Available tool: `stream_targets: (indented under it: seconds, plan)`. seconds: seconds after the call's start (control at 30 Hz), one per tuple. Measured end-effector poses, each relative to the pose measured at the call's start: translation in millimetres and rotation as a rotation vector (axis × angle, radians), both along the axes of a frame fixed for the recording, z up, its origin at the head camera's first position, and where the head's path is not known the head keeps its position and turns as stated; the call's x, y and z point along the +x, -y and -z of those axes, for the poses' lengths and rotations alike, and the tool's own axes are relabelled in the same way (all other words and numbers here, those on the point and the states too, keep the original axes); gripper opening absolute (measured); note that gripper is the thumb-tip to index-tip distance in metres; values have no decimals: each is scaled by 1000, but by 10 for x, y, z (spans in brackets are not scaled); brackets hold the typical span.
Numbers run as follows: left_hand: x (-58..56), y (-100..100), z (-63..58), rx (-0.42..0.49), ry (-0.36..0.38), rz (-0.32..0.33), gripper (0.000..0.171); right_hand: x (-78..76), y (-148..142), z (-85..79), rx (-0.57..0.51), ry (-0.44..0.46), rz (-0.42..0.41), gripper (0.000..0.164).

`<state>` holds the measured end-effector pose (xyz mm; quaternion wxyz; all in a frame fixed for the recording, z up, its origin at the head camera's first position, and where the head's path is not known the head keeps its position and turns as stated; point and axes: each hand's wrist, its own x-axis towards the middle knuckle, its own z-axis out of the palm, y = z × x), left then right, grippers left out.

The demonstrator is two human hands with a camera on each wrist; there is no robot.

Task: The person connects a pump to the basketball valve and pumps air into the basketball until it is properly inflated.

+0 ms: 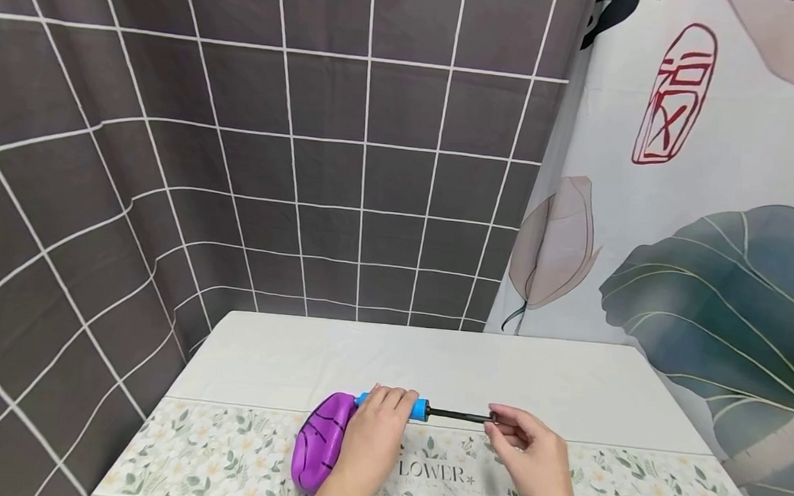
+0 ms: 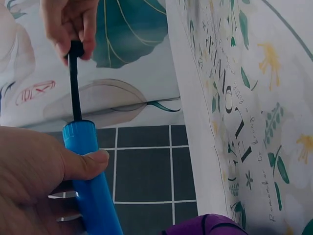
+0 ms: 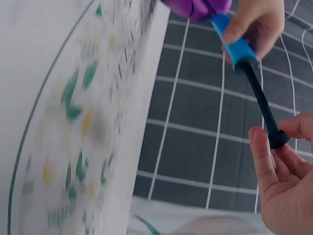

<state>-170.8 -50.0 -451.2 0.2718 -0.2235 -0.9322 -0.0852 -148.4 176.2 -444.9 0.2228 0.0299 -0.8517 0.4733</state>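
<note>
A blue hand balloon pump (image 1: 419, 409) lies crosswise above the table, its black plunger rod (image 1: 458, 416) drawn well out to the right. My left hand (image 1: 373, 447) grips the blue barrel (image 2: 100, 208), the thumb lying along it in the left wrist view. At the rod's far end, my right hand (image 1: 533, 455) pinches the small black knob (image 3: 278, 139) between thumb and fingers. Left of the pump, a partly inflated purple balloon (image 1: 320, 442) with black lines sits at the nozzle end. My left hand hides part of the barrel and overlaps the balloon's edge.
Under my hands is a white table cover (image 1: 281, 355) with a floral printed band along its near part. A dark grey curtain (image 1: 320, 167) with white grid lines hangs behind and to the left. A leaf-print cloth (image 1: 728, 299) hangs at the right.
</note>
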Motion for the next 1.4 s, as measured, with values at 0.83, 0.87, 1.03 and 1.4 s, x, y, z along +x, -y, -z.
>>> stream_targets:
  seconds: [0.83, 0.87, 1.03, 1.4]
  plan:
    - [96, -188, 45, -110, -94, -10, 36, -8, 459, 96, 29, 36, -63, 22]
    - [90, -172, 48, -93, -88, -1, 37, -9, 459, 93, 18, 42, -66, 22]
    - [37, -81, 42, -24, -66, 36, 44, -19, 358, 64, -11, 34, -64, 24]
    - [-22, 30, 18, -5, -18, 2, 53, 8, -114, -33, 24, 35, 40, 26]
